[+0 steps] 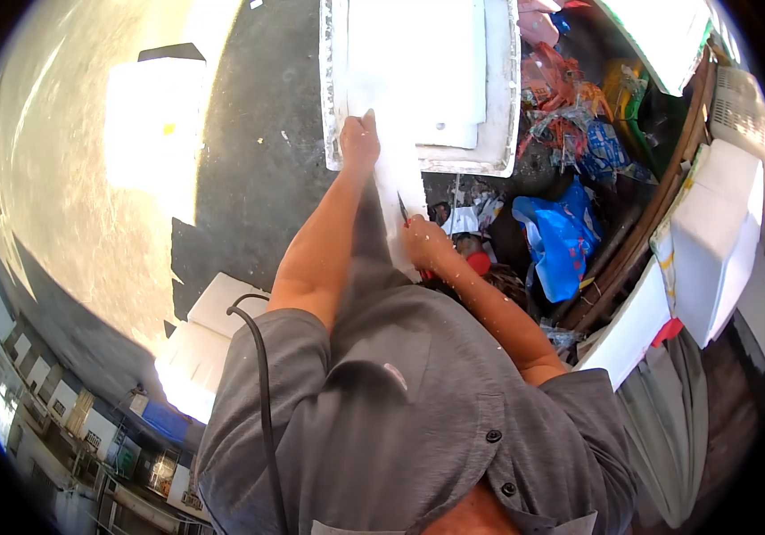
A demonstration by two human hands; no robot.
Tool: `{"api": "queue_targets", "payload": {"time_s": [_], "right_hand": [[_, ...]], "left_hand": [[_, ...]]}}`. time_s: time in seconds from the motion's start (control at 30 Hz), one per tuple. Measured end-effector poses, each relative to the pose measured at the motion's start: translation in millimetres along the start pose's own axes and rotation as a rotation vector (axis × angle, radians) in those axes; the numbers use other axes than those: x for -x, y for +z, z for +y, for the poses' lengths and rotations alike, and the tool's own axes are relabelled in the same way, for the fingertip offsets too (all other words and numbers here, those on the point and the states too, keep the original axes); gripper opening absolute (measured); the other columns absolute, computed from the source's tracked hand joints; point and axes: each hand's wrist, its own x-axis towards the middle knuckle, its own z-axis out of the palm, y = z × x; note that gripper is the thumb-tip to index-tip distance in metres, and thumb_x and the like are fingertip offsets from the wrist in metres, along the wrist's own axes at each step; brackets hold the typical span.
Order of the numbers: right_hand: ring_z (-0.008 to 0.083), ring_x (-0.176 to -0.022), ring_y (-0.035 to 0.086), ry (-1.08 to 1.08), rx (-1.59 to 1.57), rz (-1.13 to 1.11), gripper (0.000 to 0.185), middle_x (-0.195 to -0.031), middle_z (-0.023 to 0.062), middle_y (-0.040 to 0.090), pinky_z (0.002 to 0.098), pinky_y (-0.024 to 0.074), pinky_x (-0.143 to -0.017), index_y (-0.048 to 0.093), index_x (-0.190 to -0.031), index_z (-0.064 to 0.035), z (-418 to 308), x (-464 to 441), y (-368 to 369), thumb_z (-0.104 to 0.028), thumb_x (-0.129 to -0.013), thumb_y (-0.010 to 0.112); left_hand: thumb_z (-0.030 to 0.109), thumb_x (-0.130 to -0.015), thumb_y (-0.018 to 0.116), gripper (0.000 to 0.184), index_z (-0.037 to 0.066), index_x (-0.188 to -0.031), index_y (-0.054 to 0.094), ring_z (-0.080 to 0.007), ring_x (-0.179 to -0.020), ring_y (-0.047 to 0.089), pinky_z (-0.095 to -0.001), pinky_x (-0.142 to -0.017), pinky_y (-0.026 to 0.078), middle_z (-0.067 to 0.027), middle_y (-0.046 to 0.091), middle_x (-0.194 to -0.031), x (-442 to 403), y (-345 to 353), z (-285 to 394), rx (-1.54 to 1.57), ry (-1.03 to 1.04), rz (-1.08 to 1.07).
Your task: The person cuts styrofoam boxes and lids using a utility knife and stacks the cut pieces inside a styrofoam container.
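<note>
My left hand (360, 143) is closed on the upper end of a long white foam strip (396, 174), at the near left corner of a large foam box (514, 107). The strip runs down toward my lap. In my right hand (427, 243) is a red-handled knife (403, 208), its dark narrow blade pointing up and lying against the strip's right side. My fingers hide most of the handle. White foam crumbs cling to my right forearm. Flat white foam pieces (454, 89) rest on the box, washed out by glare.
To the right lie a blue plastic bag (561, 236) and crumpled red wrappers (552, 76). A curved brown rim (641, 241) runs beside white foam blocks (712, 232). More foam blocks (195, 357) stand at my left, and another (155, 120) sits on the sunlit floor.
</note>
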Motion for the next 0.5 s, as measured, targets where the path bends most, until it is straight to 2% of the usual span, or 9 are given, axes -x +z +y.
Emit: {"api": "queue_targets", "payload": {"time_s": [0.1,0.13,0.33,0.43,0.5], "right_hand": [[0.0497,-0.091,0.065,-0.021,0.014,-0.06,0.039,-0.096,0.0345,0.065,0.0539,0.0522,-0.079,0.059,-0.102,0.0069,16,16,8,-0.029,-0.096,0.044],[0.0496,-0.091,0.065,-0.042,0.017,-0.058,0.039,-0.095,0.0341,0.065,0.0544,0.0519,-0.079,0.058,-0.102,0.0073,19,21,8,-0.029,-0.096,0.044],[0.0499,-0.088,0.065,-0.098,0.018,-0.057,0.039,-0.089,0.0337,0.065,0.0572,0.0504,-0.078,0.056,-0.103,0.0087,43,43,7,-0.028,-0.096,0.044],[0.0499,-0.088,0.065,-0.079,0.032,0.0,0.037,-0.088,0.0331,0.066,0.0578,0.0498,-0.079,0.056,-0.102,0.0056,69,42,26,-0.029,-0.096,0.044],[0.0501,-0.086,0.065,-0.137,0.057,0.006,0.035,-0.087,0.0327,0.066,0.0579,0.0499,-0.077,0.056,-0.1,0.0042,58,63,4,-0.029,-0.096,0.044]], "left_hand": [[0.046,-0.099,0.05,0.053,-0.006,-0.094,0.06,-0.045,-0.096,0.061,-0.0514,-0.087,0.046,-0.031,0.065,-0.096,-18,27,-48,-0.061,-0.006,-0.014],[0.047,-0.099,0.049,0.054,-0.006,-0.094,0.06,-0.0451,-0.097,0.061,-0.0515,-0.088,0.046,-0.0312,0.064,-0.097,-24,27,-46,-0.078,-0.026,-0.009],[0.046,-0.097,0.051,0.059,-0.01,-0.084,0.064,-0.0475,-0.094,0.063,-0.0502,-0.088,0.048,-0.0336,0.065,-0.091,-56,-11,28,-0.047,-0.179,0.052],[0.046,-0.097,0.051,0.059,-0.01,-0.085,0.064,-0.0477,-0.094,0.063,-0.0504,-0.088,0.048,-0.034,0.065,-0.091,-70,-12,42,-0.042,-0.15,0.068],[0.044,-0.097,0.051,0.058,-0.011,-0.087,0.064,-0.0475,-0.097,0.063,-0.0503,-0.089,0.047,-0.0346,0.065,-0.094,-86,-14,46,-0.064,-0.133,0.044]]}}
